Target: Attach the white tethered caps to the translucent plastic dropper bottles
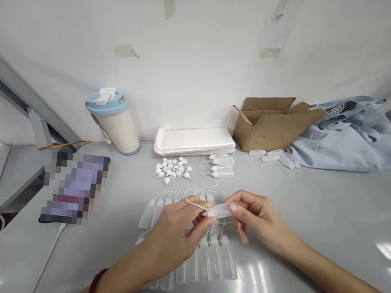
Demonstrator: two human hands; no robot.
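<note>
Between my two hands is a small clear plastic squeeze bottle (222,210), lying nearly level over the table. My left hand (175,233) pinches its white cap end, where a thin strap sticks out to the left. The fingers of my right hand (256,218) close on the bottle's far end. Below them, rows of similar capped bottles (228,259) lie on the table, partly hidden by my left hand and forearm. Loose white caps (174,166) are heaped behind, beside a few strapped bottles (223,171).
A stack of white envelopes (196,141) lies near the wall. At the back right, an open cardboard box (270,131) stands by blue cloth (353,140), with uncapped bottles (272,155) in front. On the left are a tumbler (117,124), a pixelated phone (79,185) and its cable (47,257).
</note>
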